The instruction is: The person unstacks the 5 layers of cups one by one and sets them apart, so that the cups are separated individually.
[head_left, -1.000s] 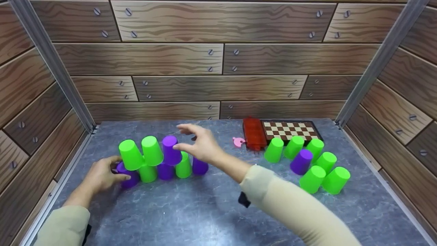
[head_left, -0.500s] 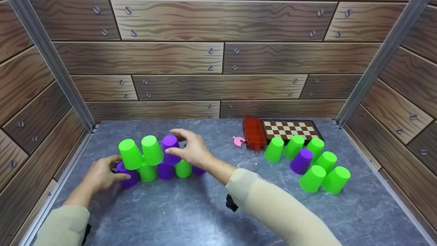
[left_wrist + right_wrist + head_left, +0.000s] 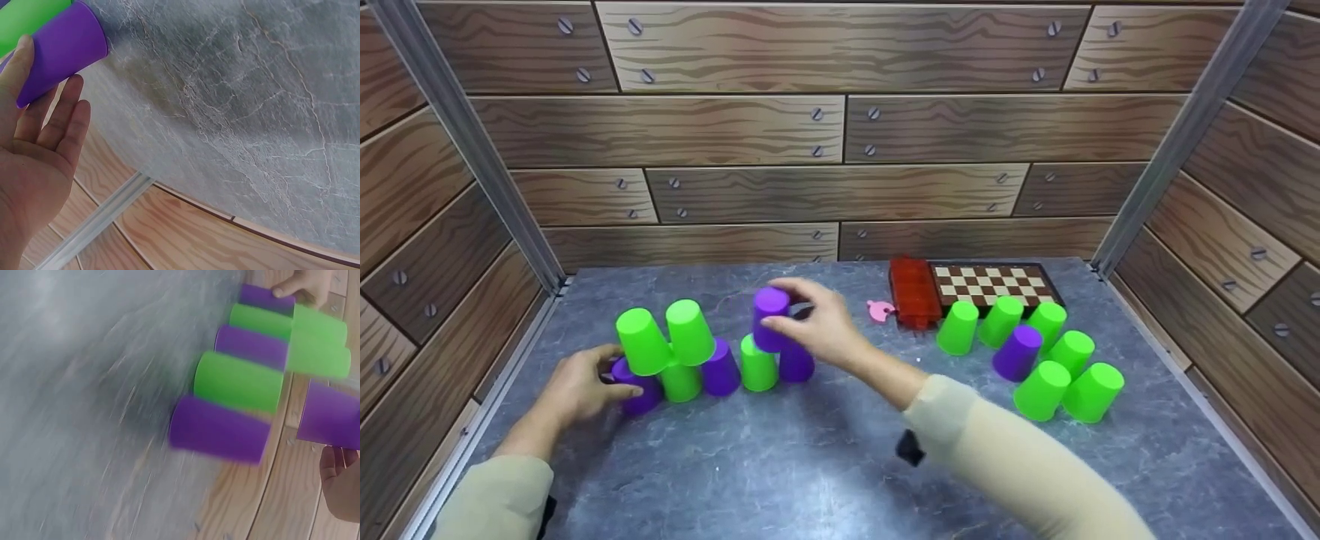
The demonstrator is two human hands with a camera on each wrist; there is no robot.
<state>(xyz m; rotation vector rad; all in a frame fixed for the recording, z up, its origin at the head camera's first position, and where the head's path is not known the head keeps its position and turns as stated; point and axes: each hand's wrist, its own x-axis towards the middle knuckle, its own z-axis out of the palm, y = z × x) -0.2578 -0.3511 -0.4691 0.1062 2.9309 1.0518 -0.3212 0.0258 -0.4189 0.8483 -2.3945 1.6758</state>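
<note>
A row of several upside-down purple and green cups stands on the grey table, two green cups (image 3: 688, 334) upside down on top at its left end. My left hand (image 3: 576, 390) holds the leftmost purple cup (image 3: 67, 45) of the bottom row between thumb and fingers. Above the right end of the row my right hand (image 3: 826, 326) grips another purple cup (image 3: 769, 302), upside down. In the right wrist view that cup hangs apart from the row. It overlaps the bottom row's green cup (image 3: 758, 367) and rightmost purple cup (image 3: 797, 365) in the head view.
On the right stands a group of green cups (image 3: 1042, 391) with one purple cup (image 3: 1018, 352) among them. Behind them lie a checkered board (image 3: 994, 283), a red translucent case (image 3: 915, 292) and a small pink piece (image 3: 879, 310). Wood-patterned walls (image 3: 840, 127) enclose the table.
My right hand came in to the purple cup on the upper row's right, took hold of it and moved it up and right, off its place. My left hand stays put.
</note>
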